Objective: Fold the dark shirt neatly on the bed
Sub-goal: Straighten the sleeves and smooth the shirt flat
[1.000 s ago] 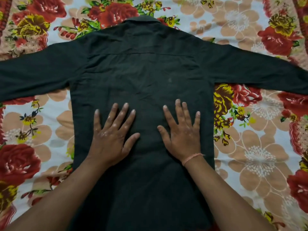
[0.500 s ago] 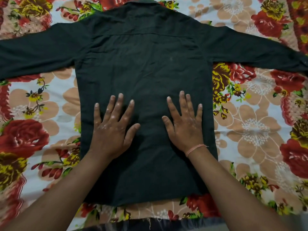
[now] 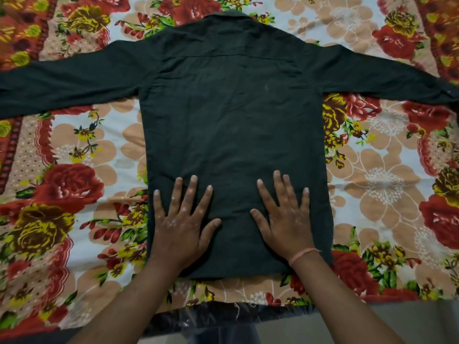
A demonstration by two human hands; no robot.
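The dark shirt (image 3: 231, 125) lies flat on the bed, back side up, on a flowered sheet (image 3: 387, 184) with red and yellow roses. Its collar (image 3: 226, 17) points away from the person. Both sleeves are spread straight to the sides: the left sleeve (image 3: 69, 80) and the right sleeve (image 3: 387, 75) each reach the edge of the view. The left hand (image 3: 180, 227) rests palm down on the lower part of the shirt, with fingers straight and spread apart. The right hand (image 3: 288, 219) lies beside it in the same way, fingers straight and a little apart, gripping nothing. A thin pink thread (image 3: 301, 254) goes around the right wrist. The hem (image 3: 236, 275) is just below the hands.
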